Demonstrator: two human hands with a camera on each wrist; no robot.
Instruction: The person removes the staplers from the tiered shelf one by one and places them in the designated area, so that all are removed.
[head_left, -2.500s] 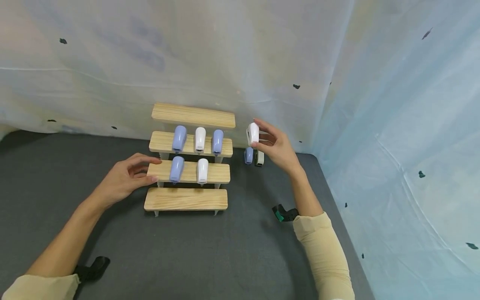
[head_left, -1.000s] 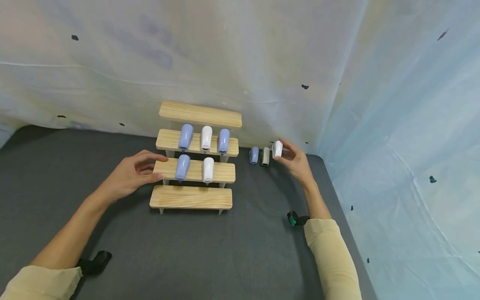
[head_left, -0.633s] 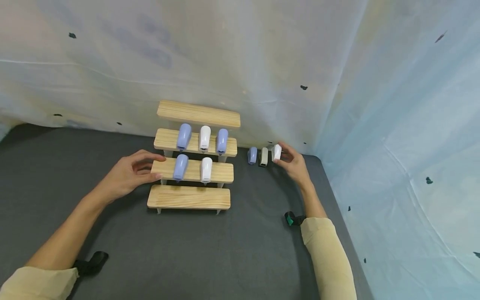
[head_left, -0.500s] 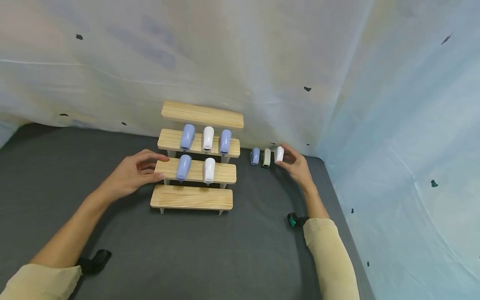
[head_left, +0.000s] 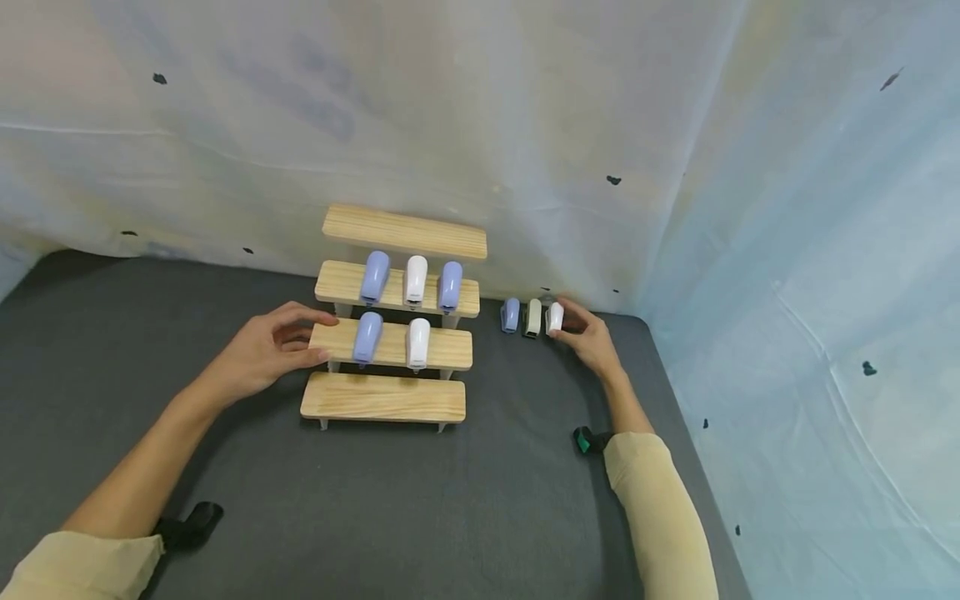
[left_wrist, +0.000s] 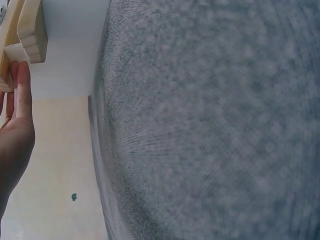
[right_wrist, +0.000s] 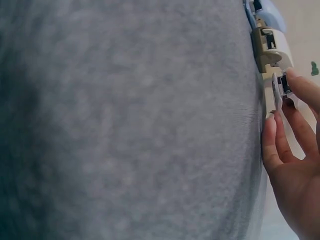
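Near the back right of the dark table, my right hand (head_left: 591, 340) pinches a small white stapler (head_left: 555, 318) between thumb and fingers. It is at table level, beside a cream stapler (head_left: 532, 317) and a blue stapler (head_left: 510, 315) in a row. The right wrist view shows the held white stapler (right_wrist: 284, 85) tilted at the fingertips, close to the cream one (right_wrist: 272, 47). My left hand (head_left: 258, 350) grips the left end of a plank on a stepped wooden stand (head_left: 382, 397); the left wrist view shows its fingertips at the plank end (left_wrist: 7, 80).
The stand's second-highest plank bears a blue stapler (head_left: 375, 277), a white one (head_left: 416, 279) and another blue one (head_left: 451, 284). Below are a blue stapler (head_left: 367, 337) and a white one (head_left: 418, 343). A cloth wall (head_left: 420, 108) closes the back and right.
My right hand has carried the white stapler from above the blue and cream staplers to their right side and lowered it to table level. My left hand keeps its grip on the stand.
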